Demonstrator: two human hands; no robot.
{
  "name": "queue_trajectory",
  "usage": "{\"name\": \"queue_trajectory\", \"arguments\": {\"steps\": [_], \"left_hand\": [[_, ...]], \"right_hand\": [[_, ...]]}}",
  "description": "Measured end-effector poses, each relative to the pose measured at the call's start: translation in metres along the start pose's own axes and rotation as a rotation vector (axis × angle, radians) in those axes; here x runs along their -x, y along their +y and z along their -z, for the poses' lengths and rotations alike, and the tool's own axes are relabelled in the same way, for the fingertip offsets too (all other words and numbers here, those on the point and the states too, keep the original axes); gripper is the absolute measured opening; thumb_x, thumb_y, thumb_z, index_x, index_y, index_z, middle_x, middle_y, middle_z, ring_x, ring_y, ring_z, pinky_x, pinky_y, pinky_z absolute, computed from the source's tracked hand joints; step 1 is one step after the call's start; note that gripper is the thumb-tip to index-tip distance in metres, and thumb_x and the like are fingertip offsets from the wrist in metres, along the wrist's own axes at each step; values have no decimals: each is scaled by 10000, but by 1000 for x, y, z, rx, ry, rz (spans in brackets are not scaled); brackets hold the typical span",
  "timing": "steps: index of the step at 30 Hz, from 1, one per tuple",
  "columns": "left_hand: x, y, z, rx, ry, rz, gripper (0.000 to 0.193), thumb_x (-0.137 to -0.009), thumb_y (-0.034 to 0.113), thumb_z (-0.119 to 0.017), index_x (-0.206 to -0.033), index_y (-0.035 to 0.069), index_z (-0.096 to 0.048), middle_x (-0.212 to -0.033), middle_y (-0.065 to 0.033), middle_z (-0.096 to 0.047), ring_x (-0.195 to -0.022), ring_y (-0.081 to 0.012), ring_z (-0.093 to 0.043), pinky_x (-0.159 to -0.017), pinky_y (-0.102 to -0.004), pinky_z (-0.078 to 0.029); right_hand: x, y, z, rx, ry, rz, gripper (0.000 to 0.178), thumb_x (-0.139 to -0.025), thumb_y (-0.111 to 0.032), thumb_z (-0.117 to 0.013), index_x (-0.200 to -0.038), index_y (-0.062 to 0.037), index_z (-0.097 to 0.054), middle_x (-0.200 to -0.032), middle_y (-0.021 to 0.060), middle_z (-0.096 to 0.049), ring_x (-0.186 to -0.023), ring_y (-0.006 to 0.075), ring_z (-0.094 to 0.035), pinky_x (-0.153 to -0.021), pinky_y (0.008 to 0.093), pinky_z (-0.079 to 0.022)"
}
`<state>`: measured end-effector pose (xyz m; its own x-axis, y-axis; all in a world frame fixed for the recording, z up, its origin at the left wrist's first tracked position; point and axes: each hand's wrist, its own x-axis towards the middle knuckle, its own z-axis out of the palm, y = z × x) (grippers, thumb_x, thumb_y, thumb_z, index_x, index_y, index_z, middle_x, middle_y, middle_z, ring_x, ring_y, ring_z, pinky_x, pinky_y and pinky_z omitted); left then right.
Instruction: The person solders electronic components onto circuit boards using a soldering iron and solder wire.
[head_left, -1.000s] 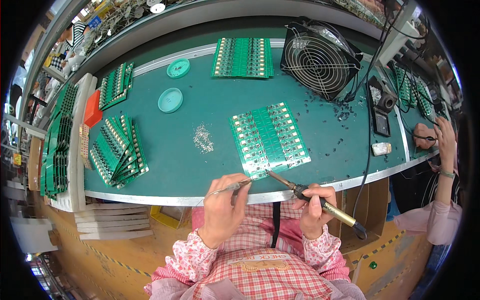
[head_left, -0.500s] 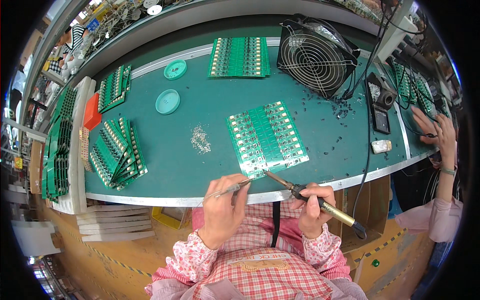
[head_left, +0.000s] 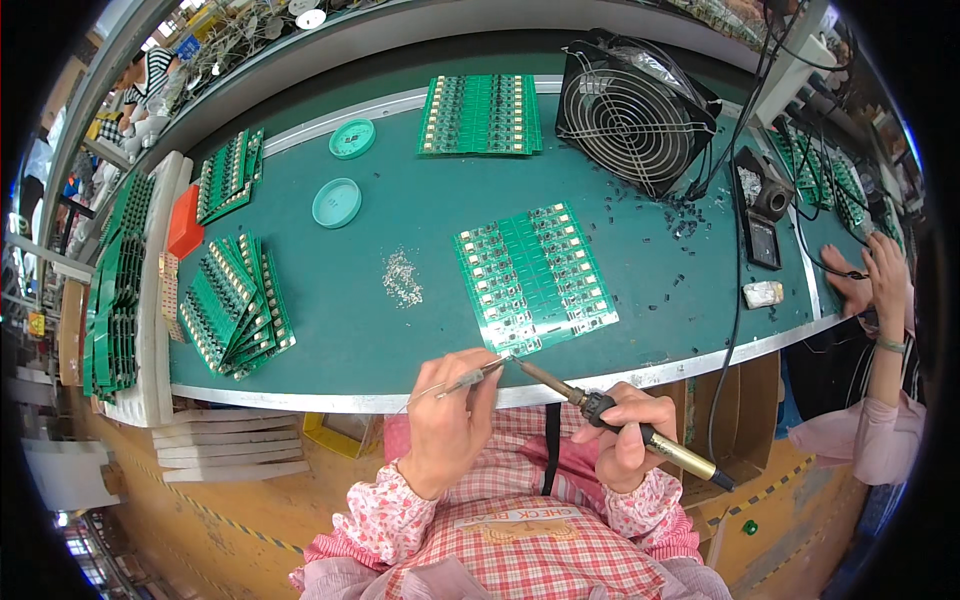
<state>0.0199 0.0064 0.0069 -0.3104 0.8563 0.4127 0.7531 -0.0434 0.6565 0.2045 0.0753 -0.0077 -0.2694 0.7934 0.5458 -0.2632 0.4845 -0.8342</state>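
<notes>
A green circuit board panel (head_left: 535, 275) with rows of pale components lies in front of me at the table's near edge. My right hand (head_left: 630, 430) is closed around a soldering iron (head_left: 680, 457), its tip reaching the panel's near left corner. Pinched in my left hand (head_left: 448, 405) is a slim metal tool that looks like tweezers (head_left: 468, 380), pointing at that same corner. A fine wire trails from the left hand. The two tips almost meet; whether they touch is too small to tell.
Small pale parts (head_left: 402, 278) lie left of the panel, below two turquoise dishes (head_left: 336, 204). Board stacks (head_left: 235, 305) stand left, another panel (head_left: 478, 115) behind. A fan (head_left: 632, 120), iron stand (head_left: 762, 205) and black bits occupy the right, near a co-worker's hands (head_left: 885, 275).
The soldering iron's tip has shifted left and toward me, to the panel's corner by the tweezers. My left hand stays almost still. The co-worker's hand at the right has moved lower.
</notes>
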Motion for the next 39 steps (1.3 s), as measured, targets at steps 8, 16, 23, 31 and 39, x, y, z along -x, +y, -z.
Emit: {"name": "queue_trajectory", "arguments": {"steps": [8, 16, 23, 31, 39], "left_hand": [[0, 1, 0, -4, 10, -4, 204, -844, -35, -683, -1035, 18, -634, -1001, -128, -690, -881, -307, -655, -770, -370, -514], [0, 0, -1, -7, 10, -1, 196, -847, -27, -686, -1031, 18, -635, -1000, -125, -692, -882, -307, -656, -772, -372, -514], [0, 0, -2, 5, 23, 5, 184, -854, -26, -683, -1027, 20, -643, -992, -121, -699, -884, -297, -659, -774, -365, -511], [1, -1, -2, -1, 22, 4, 191, -848, -34, -683, -1027, 22, -645, -989, -118, -700, -877, -292, -657, -774, -362, -509], [1, 0, -1, 9, 28, 3, 203, -840, -41, -690, -1027, 23, -645, -992, -116, -699, -883, -295, -655, -780, -363, -508]], "right_hand": [[2, 0, -3, -16, -7, -61, 168, -965, -212, -556, -968, -46, -584, -612, 72, -691, -534, 161, -631, -540, 291, -505], [3, 0, -4, -8, 22, -90, 143, -953, -180, -556, -944, -46, -605, -603, 62, -676, -536, 162, -656, -526, 287, -509], [11, 9, 2, 128, -16, -134, 106, -903, -117, -569, -917, -41, -641, -596, 51, -665, -534, 155, -659, -528, 283, -514], [9, 12, 0, 202, -62, -99, 84, -899, -105, -592, -917, -43, -646, -588, 33, -673, -539, 151, -637, -548, 294, -512], [9, 14, 2, 280, -187, 97, 94, -881, -79, -627, -952, -19, -639, -619, 39, -677, -538, 182, -636, -524, 304, -502]]}}
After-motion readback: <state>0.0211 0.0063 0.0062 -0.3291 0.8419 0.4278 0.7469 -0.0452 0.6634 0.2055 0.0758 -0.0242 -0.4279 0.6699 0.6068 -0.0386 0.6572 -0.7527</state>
